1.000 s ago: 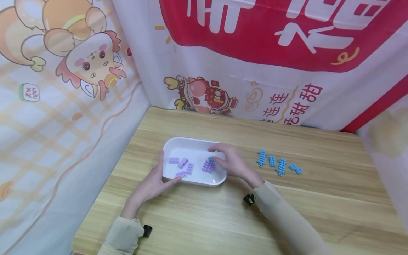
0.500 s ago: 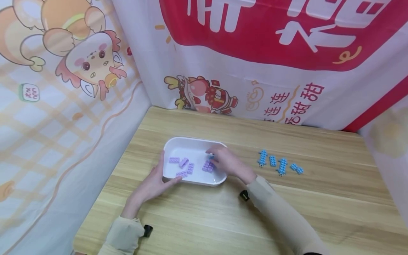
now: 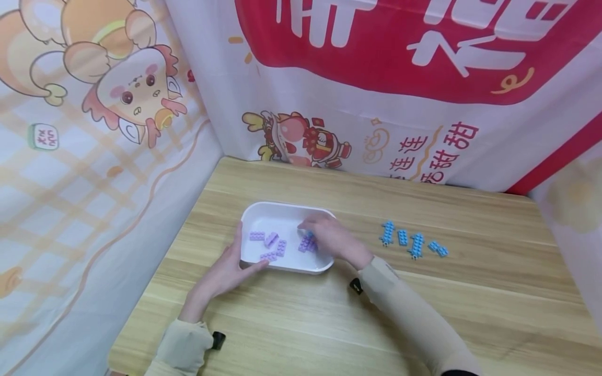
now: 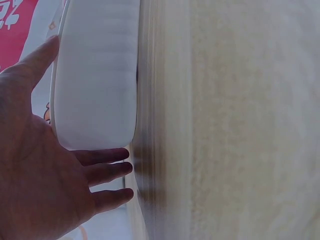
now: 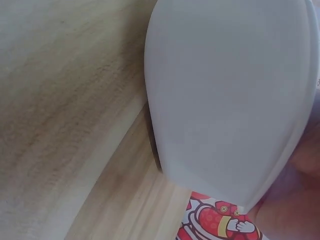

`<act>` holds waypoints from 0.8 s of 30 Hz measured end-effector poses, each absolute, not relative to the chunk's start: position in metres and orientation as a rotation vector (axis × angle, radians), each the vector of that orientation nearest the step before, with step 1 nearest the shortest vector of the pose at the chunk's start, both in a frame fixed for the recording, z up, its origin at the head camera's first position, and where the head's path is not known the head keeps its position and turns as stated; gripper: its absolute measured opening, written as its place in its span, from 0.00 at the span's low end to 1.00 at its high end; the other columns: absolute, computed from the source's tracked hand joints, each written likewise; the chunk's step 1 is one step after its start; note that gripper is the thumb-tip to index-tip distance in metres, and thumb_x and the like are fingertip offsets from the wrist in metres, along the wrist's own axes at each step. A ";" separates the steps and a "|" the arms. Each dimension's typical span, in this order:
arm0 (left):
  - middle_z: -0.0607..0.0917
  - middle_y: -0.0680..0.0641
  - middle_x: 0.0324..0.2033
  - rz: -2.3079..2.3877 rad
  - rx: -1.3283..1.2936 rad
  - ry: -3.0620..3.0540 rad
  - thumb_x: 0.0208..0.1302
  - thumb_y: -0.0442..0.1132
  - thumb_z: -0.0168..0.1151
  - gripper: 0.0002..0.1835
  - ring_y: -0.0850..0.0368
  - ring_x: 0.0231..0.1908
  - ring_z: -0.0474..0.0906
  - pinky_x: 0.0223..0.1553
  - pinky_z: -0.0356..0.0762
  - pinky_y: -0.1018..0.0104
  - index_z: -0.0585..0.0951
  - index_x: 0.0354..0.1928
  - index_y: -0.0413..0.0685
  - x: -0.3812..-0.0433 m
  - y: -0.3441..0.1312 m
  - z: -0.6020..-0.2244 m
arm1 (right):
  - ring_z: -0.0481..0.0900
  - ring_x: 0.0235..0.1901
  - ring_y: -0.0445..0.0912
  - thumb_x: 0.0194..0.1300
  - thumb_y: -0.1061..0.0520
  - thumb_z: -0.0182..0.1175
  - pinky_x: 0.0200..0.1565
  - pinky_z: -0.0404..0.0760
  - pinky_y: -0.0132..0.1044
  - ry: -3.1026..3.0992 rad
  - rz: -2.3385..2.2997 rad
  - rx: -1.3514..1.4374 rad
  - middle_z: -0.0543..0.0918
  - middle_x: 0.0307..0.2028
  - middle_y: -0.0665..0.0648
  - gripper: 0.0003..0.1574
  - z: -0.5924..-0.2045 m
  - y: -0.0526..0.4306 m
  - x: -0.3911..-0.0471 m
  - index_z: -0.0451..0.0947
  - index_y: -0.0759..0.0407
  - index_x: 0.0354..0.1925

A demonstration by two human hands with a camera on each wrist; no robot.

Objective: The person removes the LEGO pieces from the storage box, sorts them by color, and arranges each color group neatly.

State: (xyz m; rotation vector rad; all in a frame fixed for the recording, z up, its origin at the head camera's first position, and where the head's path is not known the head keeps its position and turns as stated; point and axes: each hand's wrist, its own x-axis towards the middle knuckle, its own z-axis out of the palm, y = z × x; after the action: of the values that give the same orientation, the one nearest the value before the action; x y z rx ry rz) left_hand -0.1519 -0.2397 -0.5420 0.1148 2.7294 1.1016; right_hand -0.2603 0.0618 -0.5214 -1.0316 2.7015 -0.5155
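Observation:
A white tray [image 3: 284, 209] stands on the table, with several purple toy building bricks [image 3: 270, 239] lying loose inside. My left hand [image 3: 228, 269] steadies its left end, thumb at the rim. In the left wrist view, the fingers [image 4: 107, 172] of that hand stretch straight beside the tray's outer wall. My right hand [image 3: 331, 237] reaches over the right end, its fingers bent down at a small blue brick [image 3: 309, 233] beside a cluster of purple bricks [image 3: 304, 244]. Its thumb and fingertips are hidden, so a pinch cannot be confirmed. The right wrist view mostly shows the tray's outer wall [image 5: 225, 100].
To the right of the tray lie blue pieces: two long studded ones with side pegs [image 3: 388, 233] [image 3: 416, 245], a blue brick [image 3: 402, 237] between them, and small blue bricks [image 3: 438, 248] farther right. Printed cloth [image 3: 301, 89] hangs behind the wooden table [image 3: 291, 324].
My right hand has shifted left and deeper over the tray, covering more of the blue brick and the purple cluster. My left hand has stayed at the tray's left end.

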 end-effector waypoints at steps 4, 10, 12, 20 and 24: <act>0.56 0.31 0.86 1.112 0.116 2.726 0.68 0.72 0.69 0.74 0.26 0.84 0.55 0.83 0.53 0.26 0.23 0.88 0.54 -0.152 -0.240 -0.542 | 0.79 0.73 0.59 0.65 0.75 0.67 0.83 0.70 0.59 2.678 -0.482 -1.051 0.84 0.71 0.62 0.36 -0.520 0.062 -0.260 0.85 0.55 0.68; 0.59 0.31 0.86 1.117 0.125 2.730 0.69 0.71 0.69 0.73 0.27 0.84 0.56 0.83 0.53 0.26 0.23 0.88 0.54 -0.152 -0.240 -0.543 | 0.86 0.64 0.55 0.64 0.75 0.70 0.78 0.78 0.54 2.715 -0.466 -1.091 0.90 0.60 0.61 0.30 -0.524 0.061 -0.262 0.89 0.57 0.61; 0.59 0.31 0.86 1.118 0.128 2.732 0.69 0.71 0.69 0.73 0.27 0.84 0.57 0.84 0.53 0.26 0.23 0.88 0.54 -0.152 -0.240 -0.544 | 0.87 0.61 0.55 0.64 0.74 0.71 0.76 0.81 0.53 2.722 -0.456 -1.098 0.90 0.58 0.61 0.28 -0.524 0.061 -0.262 0.90 0.57 0.60; 0.59 0.32 0.86 1.109 0.121 2.726 0.69 0.72 0.69 0.73 0.27 0.84 0.57 0.83 0.54 0.26 0.23 0.88 0.53 -0.151 -0.240 -0.543 | 0.88 0.55 0.53 0.66 0.69 0.73 0.74 0.80 0.55 2.714 -0.422 -1.079 0.90 0.53 0.59 0.21 -0.524 0.060 -0.261 0.92 0.56 0.56; 0.59 0.32 0.86 1.100 0.121 2.730 0.69 0.73 0.68 0.73 0.27 0.84 0.56 0.83 0.54 0.25 0.23 0.88 0.53 -0.151 -0.240 -0.543 | 0.88 0.48 0.51 0.68 0.66 0.73 0.70 0.84 0.54 2.721 -0.403 -1.062 0.90 0.47 0.57 0.17 -0.525 0.058 -0.260 0.91 0.58 0.54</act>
State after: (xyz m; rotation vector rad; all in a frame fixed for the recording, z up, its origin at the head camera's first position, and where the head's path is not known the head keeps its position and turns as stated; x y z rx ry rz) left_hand -0.1508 -0.2405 -0.5425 0.1214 2.7297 1.0999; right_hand -0.2605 0.0585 -0.5255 -1.0622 2.7208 -0.4027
